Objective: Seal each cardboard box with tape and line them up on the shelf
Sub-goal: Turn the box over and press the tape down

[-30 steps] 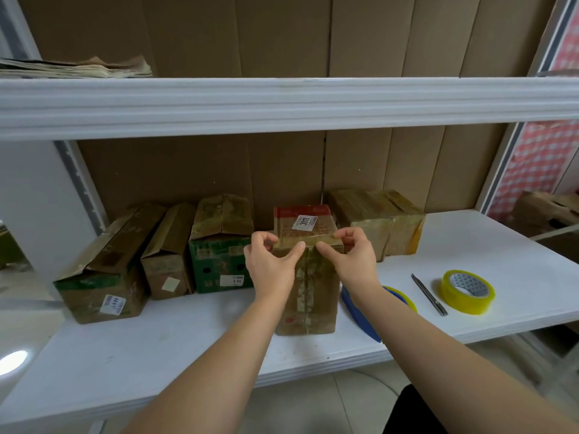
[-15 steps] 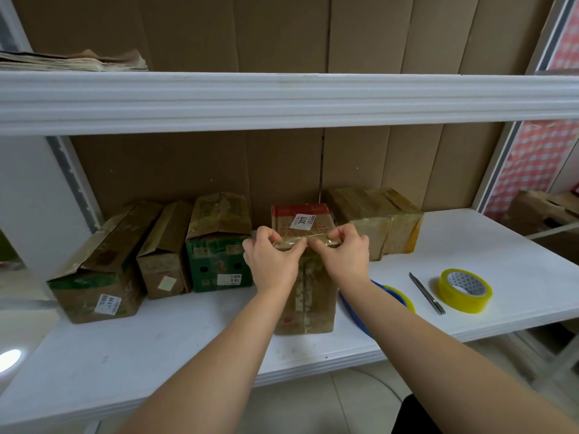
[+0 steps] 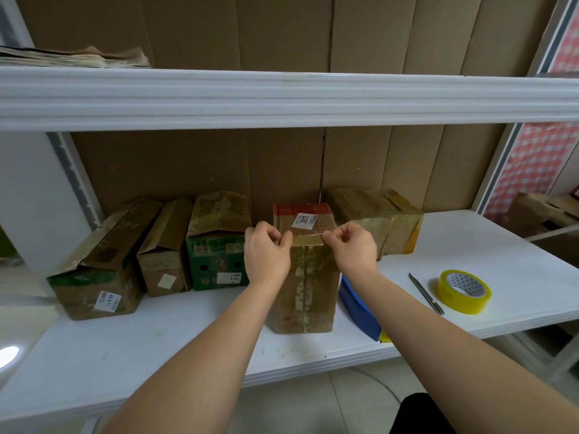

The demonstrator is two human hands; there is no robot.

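A tall brown cardboard box [image 3: 305, 286] with a red top band and a white label stands on the white shelf [image 3: 175, 333], in front of the row. A clear strip of tape [image 3: 307, 235] stretches across its top front edge. My left hand [image 3: 266, 252] pinches the strip's left end and my right hand [image 3: 354, 247] pinches its right end. A yellow tape roll [image 3: 463, 291] lies on the shelf to the right.
Three boxes [image 3: 103, 261] [image 3: 166, 255] [image 3: 217, 242] line the back wall at the left, two taped boxes [image 3: 376, 220] at the right. A utility knife [image 3: 426, 292] lies beside the roll. A blue and yellow object [image 3: 360, 308] leans by the box. An upper shelf [image 3: 282, 98] hangs overhead.
My hands have moved apart along the box's top edge, drawing the tape strip out flat between them. The box stays in place.
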